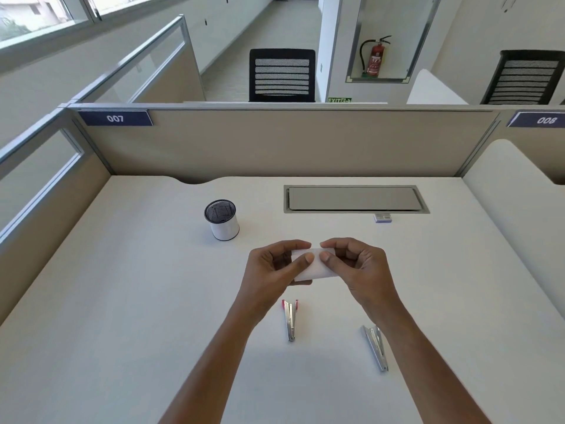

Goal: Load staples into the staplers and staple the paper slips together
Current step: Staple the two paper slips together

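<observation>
My left hand [275,267] and my right hand [356,264] hold white paper slips [316,269] together above the desk, each pinching an end between thumb and fingers. Below them on the white desk [137,301] lie two small metal staplers. The one with a red end [290,319] lies under my left wrist. The plain silver one [375,347] lies to the right, beside my right forearm. A small staple box [382,217] sits further back, near the cable tray.
A white pen cup with a black mesh top [221,223] stands at the back left. A grey cable-tray lid [354,198] is set into the desk at the back. Beige partitions [275,142] enclose the desk on the back and left.
</observation>
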The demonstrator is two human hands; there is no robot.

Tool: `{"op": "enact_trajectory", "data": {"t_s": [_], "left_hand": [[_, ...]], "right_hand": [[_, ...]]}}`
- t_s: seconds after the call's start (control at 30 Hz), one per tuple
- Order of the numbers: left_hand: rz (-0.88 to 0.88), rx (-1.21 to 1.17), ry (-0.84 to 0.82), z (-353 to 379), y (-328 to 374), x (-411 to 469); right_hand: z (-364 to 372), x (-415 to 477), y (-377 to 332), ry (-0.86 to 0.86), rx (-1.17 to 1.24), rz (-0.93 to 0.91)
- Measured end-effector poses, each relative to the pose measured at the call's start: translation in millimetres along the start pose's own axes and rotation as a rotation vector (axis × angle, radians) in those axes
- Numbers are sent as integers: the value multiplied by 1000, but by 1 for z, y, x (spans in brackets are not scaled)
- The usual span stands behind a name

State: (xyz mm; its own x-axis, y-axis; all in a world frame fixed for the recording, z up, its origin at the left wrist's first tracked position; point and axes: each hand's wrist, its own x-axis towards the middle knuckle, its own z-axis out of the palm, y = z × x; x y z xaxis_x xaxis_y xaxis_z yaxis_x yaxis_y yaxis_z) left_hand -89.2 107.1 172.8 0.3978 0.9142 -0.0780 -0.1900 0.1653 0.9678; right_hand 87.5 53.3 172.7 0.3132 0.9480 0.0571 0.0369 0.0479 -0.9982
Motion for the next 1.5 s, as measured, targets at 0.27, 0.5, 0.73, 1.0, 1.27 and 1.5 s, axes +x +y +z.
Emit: {"op": "enact_trajectory", "data": {"t_s": [0.27, 0.5, 0.73, 1.0, 1.27, 1.5], "left_hand": [[10, 27, 47, -1, -1, 3], [23, 78, 44, -3, -3, 4], [21, 75, 15, -3, -3, 5], [33, 193, 57, -7, -7, 8], [23, 171, 9, -8, -6, 10], [18, 210, 29, -7, -4, 13]], "right_hand": [[1, 2, -1, -3, -68, -28], [0, 2, -2, -63, -101, -42], [0, 5, -1, -26, -121, -64], [0, 6, 0, -40, -120, -48], [-1, 7, 1, -23, -119, -54], [-2, 10, 1, -11, -126, -31]]}}
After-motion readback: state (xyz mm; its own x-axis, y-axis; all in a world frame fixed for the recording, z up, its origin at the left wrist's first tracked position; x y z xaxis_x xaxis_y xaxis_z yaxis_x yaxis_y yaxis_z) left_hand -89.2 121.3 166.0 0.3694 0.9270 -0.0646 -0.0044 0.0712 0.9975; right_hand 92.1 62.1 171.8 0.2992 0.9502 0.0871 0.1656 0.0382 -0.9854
